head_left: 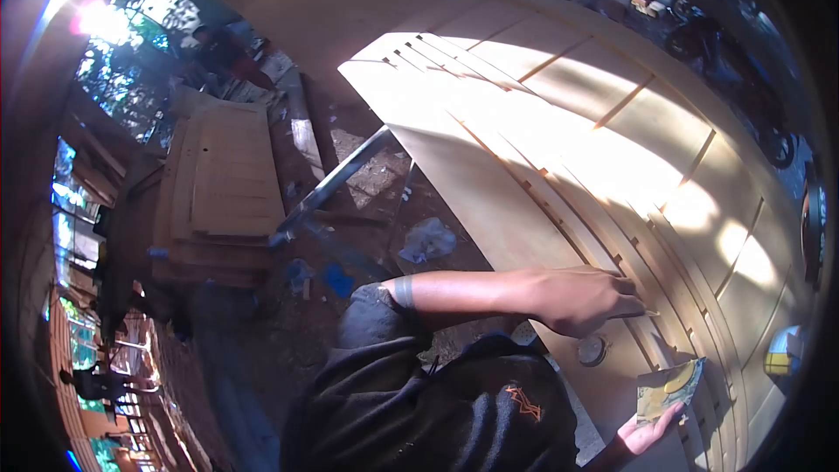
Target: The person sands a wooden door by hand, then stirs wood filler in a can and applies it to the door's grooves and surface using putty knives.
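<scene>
My left hand (587, 300) reaches across a long pale wooden panel (489, 183), its fingers closed in a pinch at a narrow strip. A small tip shows beyond the fingertips, but I cannot make out what it belongs to. Lower right, my right hand (651, 433) grips a flat, stained card (651, 398) from below. A yellow smear of paste (682, 379) lies on that card. Between the hands, near the panel's edge, rests a small round dark-topped object (592, 350). Long strips and grooves run along the panel beside both hands.
Wooden panels (232, 170) lie stacked on the left. A metal bar (336, 179) runs from them to the work panel. Crumpled plastic (428, 240) lies on the ground. At the right edge stands a yellow and white container (782, 351). Another person (96, 382) is far left.
</scene>
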The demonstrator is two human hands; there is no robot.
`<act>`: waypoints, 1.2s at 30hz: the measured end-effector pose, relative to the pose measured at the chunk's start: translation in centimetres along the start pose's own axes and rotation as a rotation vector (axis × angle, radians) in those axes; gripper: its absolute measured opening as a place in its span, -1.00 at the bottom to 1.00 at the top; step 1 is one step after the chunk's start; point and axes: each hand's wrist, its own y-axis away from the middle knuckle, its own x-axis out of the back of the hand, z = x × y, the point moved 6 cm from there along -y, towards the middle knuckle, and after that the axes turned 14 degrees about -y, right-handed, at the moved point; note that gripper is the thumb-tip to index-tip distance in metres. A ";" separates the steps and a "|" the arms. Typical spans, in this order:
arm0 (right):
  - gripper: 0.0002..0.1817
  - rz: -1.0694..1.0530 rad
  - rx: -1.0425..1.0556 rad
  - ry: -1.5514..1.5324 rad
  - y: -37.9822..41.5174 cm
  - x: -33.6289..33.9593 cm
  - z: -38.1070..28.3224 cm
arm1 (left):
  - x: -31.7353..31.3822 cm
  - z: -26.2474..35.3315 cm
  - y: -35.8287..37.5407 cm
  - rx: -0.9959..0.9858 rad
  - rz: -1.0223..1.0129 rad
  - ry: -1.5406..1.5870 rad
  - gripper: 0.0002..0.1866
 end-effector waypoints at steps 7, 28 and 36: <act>-0.50 -0.562 -0.019 -0.095 0.6 0.0 0.1 | -2.5 1.1 1.6 0.131 0.022 0.041 -0.41; -0.48 0.151 0.317 0.174 2.5 5.8 -0.5 | -7.9 -7.7 -6.8 -0.032 -0.085 -0.492 -0.48; -0.48 0.130 0.364 0.252 2.1 5.8 -0.5 | -9.3 -8.7 -6.5 -0.141 -0.150 -0.513 -0.52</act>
